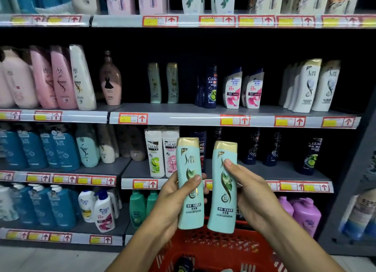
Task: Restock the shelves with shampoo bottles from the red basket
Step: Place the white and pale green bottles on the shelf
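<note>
I hold two mint-green shampoo bottles with gold caps upright above the red basket (213,249). My left hand (175,198) grips the left bottle (189,190) around its middle. My right hand (250,194) grips the right bottle (222,194), thumb across its front. Both bottles are in front of the third shelf from the top. Two matching mint-green bottles (163,83) stand far back on the second shelf (183,120), with open shelf space around them. Something dark lies in the basket, mostly cut off by the frame's bottom edge.
Shelves hold many bottles: pink and cream ones at left, a dark blue CLEAR bottle (210,87), white bottles with pink labels (243,89), white gold-capped ones (311,86) at right. Another shelving unit (360,190) stands at the far right.
</note>
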Available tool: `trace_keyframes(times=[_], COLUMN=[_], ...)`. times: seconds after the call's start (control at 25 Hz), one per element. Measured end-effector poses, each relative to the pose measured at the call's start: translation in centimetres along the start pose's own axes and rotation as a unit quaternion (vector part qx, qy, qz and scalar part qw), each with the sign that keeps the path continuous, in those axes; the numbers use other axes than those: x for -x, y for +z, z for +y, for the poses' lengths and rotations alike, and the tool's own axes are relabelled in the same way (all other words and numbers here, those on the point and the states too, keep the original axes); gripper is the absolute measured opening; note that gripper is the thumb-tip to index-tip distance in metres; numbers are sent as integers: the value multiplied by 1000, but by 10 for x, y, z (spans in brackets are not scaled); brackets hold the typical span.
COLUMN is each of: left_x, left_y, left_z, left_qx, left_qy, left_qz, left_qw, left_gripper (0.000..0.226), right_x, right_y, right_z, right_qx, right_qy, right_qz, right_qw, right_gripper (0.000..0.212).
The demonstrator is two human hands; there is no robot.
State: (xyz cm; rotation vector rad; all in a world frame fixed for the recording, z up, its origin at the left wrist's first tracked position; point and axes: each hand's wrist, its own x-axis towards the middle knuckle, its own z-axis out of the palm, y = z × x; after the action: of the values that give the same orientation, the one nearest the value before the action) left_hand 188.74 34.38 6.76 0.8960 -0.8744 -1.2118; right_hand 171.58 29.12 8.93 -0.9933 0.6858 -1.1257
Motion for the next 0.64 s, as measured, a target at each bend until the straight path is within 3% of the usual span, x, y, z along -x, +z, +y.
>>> trace_keyframes(times=[0.16, 0.48, 0.64], left_x=[-24, -136, -215], left_y=[-15, -44, -65], left_z=[29, 144, 186], left_qx=[31, -39, -67], left_qy=[49, 182, 216], left_qz=[18, 101, 133], left_qw=[998, 977, 965], left_gripper=[47, 58, 43], right_x=[-27, -138, -215], right_y=[36, 128, 170], right_z=[-10, -77, -99], right_qx=[-21, -6, 33], right_qy=[-56, -154, -214], right_qz=[2, -55, -48], right_qw=[998, 987, 975], right_gripper=[29, 27, 23])
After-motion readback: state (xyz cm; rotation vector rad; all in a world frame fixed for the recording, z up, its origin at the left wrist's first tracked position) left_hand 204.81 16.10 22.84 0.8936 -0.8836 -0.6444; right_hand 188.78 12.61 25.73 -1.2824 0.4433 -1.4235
